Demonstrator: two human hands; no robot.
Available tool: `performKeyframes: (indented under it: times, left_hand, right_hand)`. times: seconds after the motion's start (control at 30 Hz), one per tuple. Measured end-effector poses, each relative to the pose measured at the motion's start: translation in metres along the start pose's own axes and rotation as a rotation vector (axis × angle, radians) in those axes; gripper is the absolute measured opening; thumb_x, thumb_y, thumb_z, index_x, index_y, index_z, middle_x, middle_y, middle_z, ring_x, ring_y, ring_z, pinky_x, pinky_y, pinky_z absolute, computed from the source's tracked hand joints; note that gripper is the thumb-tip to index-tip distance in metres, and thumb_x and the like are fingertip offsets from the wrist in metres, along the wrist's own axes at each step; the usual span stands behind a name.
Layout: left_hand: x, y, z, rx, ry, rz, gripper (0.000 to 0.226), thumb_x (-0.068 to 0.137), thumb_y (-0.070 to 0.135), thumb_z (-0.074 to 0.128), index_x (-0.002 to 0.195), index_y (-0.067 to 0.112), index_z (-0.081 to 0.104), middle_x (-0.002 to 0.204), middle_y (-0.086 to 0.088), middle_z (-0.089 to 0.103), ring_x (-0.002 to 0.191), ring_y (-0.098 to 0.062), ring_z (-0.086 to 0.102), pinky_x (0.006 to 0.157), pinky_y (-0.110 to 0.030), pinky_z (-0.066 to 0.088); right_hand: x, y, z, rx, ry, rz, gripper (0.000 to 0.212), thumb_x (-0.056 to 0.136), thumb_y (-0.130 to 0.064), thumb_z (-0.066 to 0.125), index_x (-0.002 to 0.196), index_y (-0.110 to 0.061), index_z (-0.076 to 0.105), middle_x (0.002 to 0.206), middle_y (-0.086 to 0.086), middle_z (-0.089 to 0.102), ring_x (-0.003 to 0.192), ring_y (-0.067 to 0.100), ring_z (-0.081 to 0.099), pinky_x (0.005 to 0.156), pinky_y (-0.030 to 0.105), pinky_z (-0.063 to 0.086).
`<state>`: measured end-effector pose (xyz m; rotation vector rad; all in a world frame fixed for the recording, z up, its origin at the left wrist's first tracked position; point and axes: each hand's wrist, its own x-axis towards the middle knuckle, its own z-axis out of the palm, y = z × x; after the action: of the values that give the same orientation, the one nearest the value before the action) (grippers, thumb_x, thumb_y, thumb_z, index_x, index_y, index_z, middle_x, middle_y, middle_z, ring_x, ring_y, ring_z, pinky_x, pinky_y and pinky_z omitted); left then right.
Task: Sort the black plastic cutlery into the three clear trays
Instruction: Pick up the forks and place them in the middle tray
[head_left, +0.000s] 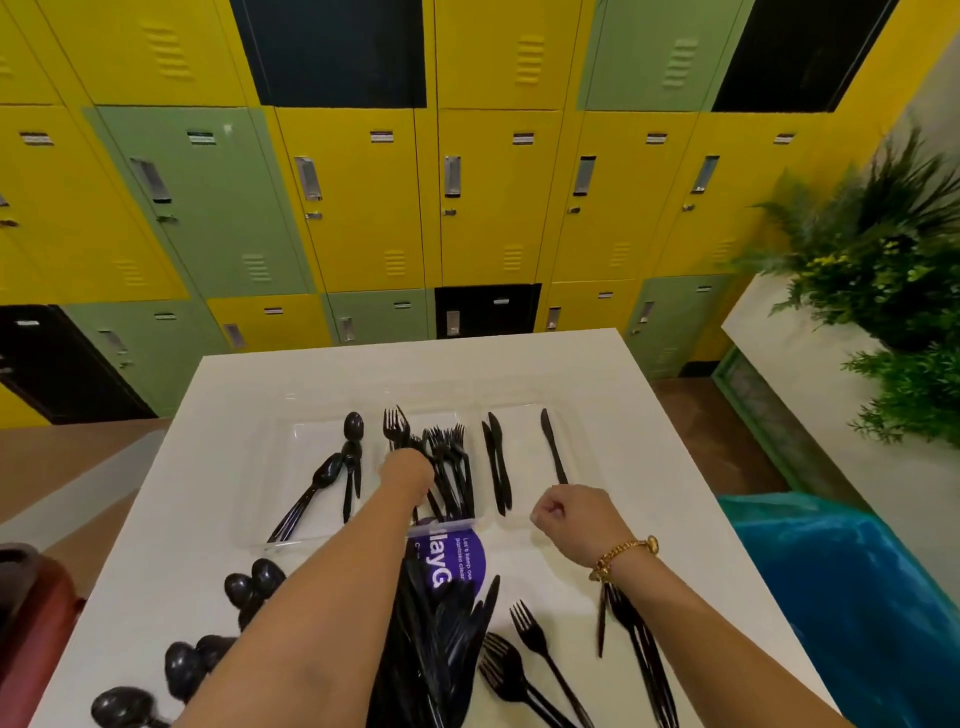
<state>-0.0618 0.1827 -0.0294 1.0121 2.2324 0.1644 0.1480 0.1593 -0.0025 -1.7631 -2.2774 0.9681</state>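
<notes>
so the three clear trays sit side by side on the white surface (597, 374): spoons (349, 457) in the left tray (280, 467), forks (449, 457) in the middle tray (441, 522), knives (497, 462) in the right tray (576, 457). my left grip (408, 470) is down among the forks, fingers hidden, so i cannot tell what it holds. my right grip (563, 512) is curled tight by the right tray, with nothing visible in it; unsorted cutlery (441, 649) lies near me, partly under my arm.

White "layG" and "Let's keep our pantries clean" on purple sticker (457, 564)
</notes>
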Motion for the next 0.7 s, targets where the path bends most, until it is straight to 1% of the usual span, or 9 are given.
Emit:
performKeyframes:
  times: [0.03, 0.1, 0.13, 0.23, 0.37, 0.47, 0.57, 0.63, 0.7]
  left_hand:
    - [0.001, 0.0, 0.001, -0.012, 0.006, -0.011, 0.027, 0.095, 0.007, 0.048, 0.119, 0.001, 0.06, 0.125, -0.009, 0.061, 0.119, -0.021, 0.057, 0.096, -0.026, 0.045]
    - [0.004, 0.001, 0.009, 0.137, 0.0, 0.047, 0.022, 0.096, 0.007, 0.044, 0.103, 0.001, 0.065, 0.109, -0.007, 0.065, 0.118, -0.022, 0.057, 0.095, -0.025, 0.045]
    - [0.009, 0.0, 0.014, 0.156, 0.02, 0.044, 0.023, 0.097, 0.007, 0.043, 0.097, 0.001, 0.065, 0.103, -0.007, 0.065, 0.117, -0.023, 0.058, 0.094, -0.025, 0.045]
    - [0.008, 0.0, 0.02, 0.108, 0.036, -0.019, 0.027, 0.096, 0.009, 0.042, 0.113, 0.0, 0.062, 0.119, -0.012, 0.063, 0.114, -0.023, 0.059, 0.091, -0.025, 0.047]
    - [0.008, -0.001, 0.024, 0.141, 0.061, -0.044, 0.029, 0.094, 0.011, 0.045, 0.117, 0.0, 0.06, 0.121, -0.013, 0.062, 0.113, -0.025, 0.059, 0.091, -0.028, 0.048]
    - [0.004, 0.001, 0.019, 0.198, 0.091, -0.075, 0.033, 0.093, 0.015, 0.047, 0.122, 0.003, 0.058, 0.126, -0.011, 0.057, 0.116, -0.023, 0.056, 0.094, -0.028, 0.047]
    - [-0.002, 0.004, 0.015, 0.233, 0.155, -0.028, 0.038, 0.095, 0.017, 0.045, 0.129, 0.002, 0.05, 0.132, -0.012, 0.05, 0.121, -0.024, 0.05, 0.098, -0.028, 0.044]
    - [-0.007, 0.007, 0.015, 0.225, 0.185, 0.016, 0.043, 0.096, 0.019, 0.043, 0.135, -0.001, 0.04, 0.137, -0.014, 0.044, 0.125, -0.026, 0.045, 0.102, -0.03, 0.041]
    - [-0.013, 0.009, 0.016, 0.183, 0.182, 0.037, 0.044, 0.097, 0.019, 0.043, 0.135, -0.002, 0.037, 0.138, -0.017, 0.043, 0.127, -0.029, 0.043, 0.105, -0.034, 0.041]
  right_hand:
    - [0.0, 0.006, -0.002, 0.006, 0.004, 0.01, 0.024, 0.094, -0.023, 0.051, 0.101, -0.01, 0.069, 0.105, 0.003, 0.069, 0.093, 0.015, 0.06, 0.077, 0.019, 0.042]
    - [0.001, 0.016, -0.003, 0.011, 0.01, 0.027, 0.023, 0.093, -0.022, 0.051, 0.1, -0.009, 0.069, 0.096, 0.001, 0.067, 0.087, 0.011, 0.055, 0.074, 0.018, 0.04]
    - [0.001, 0.02, -0.003, 0.01, 0.011, 0.034, 0.023, 0.093, -0.022, 0.051, 0.1, -0.009, 0.069, 0.091, -0.001, 0.063, 0.086, 0.01, 0.053, 0.073, 0.018, 0.039]
    - [0.002, 0.026, 0.0, 0.013, 0.001, 0.048, 0.022, 0.092, -0.022, 0.052, 0.1, -0.01, 0.069, 0.09, -0.002, 0.062, 0.085, 0.01, 0.054, 0.072, 0.019, 0.041]
    - [-0.001, 0.029, 0.002, 0.029, -0.019, 0.069, 0.022, 0.091, -0.021, 0.052, 0.101, -0.011, 0.069, 0.096, 0.0, 0.065, 0.088, 0.012, 0.057, 0.077, 0.023, 0.047]
    - [-0.004, 0.031, 0.004, 0.014, -0.025, 0.063, 0.022, 0.091, -0.021, 0.052, 0.101, -0.011, 0.069, 0.104, 0.003, 0.068, 0.088, 0.011, 0.056, 0.079, 0.022, 0.047]
    - [-0.007, 0.032, 0.005, -0.009, -0.031, 0.059, 0.021, 0.091, -0.023, 0.054, 0.1, -0.011, 0.069, 0.105, 0.002, 0.068, 0.087, 0.011, 0.055, 0.078, 0.021, 0.045]
    - [-0.01, 0.034, 0.006, -0.005, -0.028, 0.071, 0.021, 0.091, -0.023, 0.054, 0.099, -0.012, 0.07, 0.104, 0.001, 0.068, 0.089, 0.013, 0.058, 0.08, 0.023, 0.048]
    - [-0.016, 0.039, 0.004, 0.008, -0.02, 0.096, 0.02, 0.09, -0.024, 0.055, 0.097, -0.013, 0.07, 0.099, 0.0, 0.067, 0.094, 0.016, 0.062, 0.083, 0.027, 0.051]
